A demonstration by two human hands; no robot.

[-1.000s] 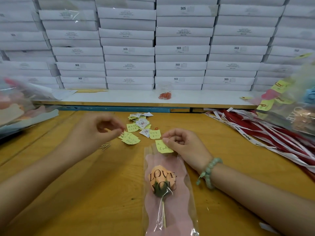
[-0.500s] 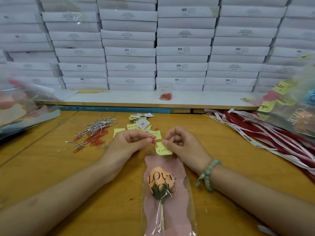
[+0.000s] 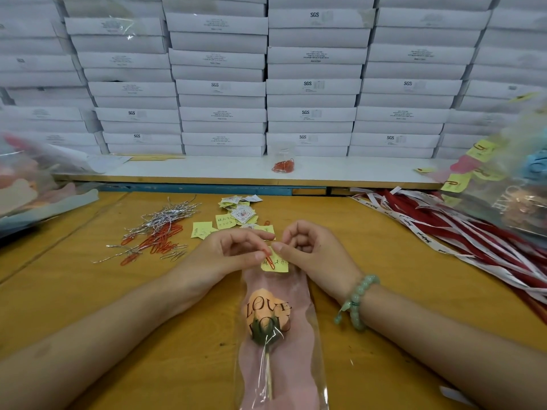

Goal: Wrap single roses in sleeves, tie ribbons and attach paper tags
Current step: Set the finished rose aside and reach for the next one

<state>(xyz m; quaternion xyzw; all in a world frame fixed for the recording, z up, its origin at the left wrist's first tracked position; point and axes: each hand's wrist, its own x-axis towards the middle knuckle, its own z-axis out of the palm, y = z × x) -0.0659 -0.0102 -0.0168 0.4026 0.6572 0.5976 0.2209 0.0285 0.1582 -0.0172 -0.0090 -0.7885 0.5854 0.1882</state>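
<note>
clear plastic bags: far left edge. Crinkly film with pink and peach shapes inside, too blurred to read.
silver twist ties: loose heap left of centre. Thin springy wire that tangles easily.
orange-red paper clips: mixed in on the near side of the ties, with a few plain steel ones. Small, hard and slick.
spare yellow paper notes: scattered just beyond the hands, with some white printed labels among them.
left hand: thumb and forefinger pinch a single orange-red clip. The clip's near end lies on the tag.
yellow square paper tag: handwritten, sits on the far rim of the sleeve. Featherlight and creases easily, so hold it flat by an edge.
clear cellophane sleeve: flat on the table between the forearms, mouth far, stem end near. Pink wavy liner, black "LOVE YOU" print. Thin, slippery, no stiffness. My read is that the clip must bite film and tag together or it will skate off.
peach rose: inside the sleeve, green calyx, thin stem running near. Light and crushable, so grip the stem or sleeve edge, never the bloom.
right hand: fingers curled, thumb and forefinger tips appear to pinch the tag's far edge. Green bead bracelet on the wrist.
red and white satin ribbons: fanned out on the right. Long, limp and smooth.
yellow-brown wooden table: hard, smooth top.
</note>
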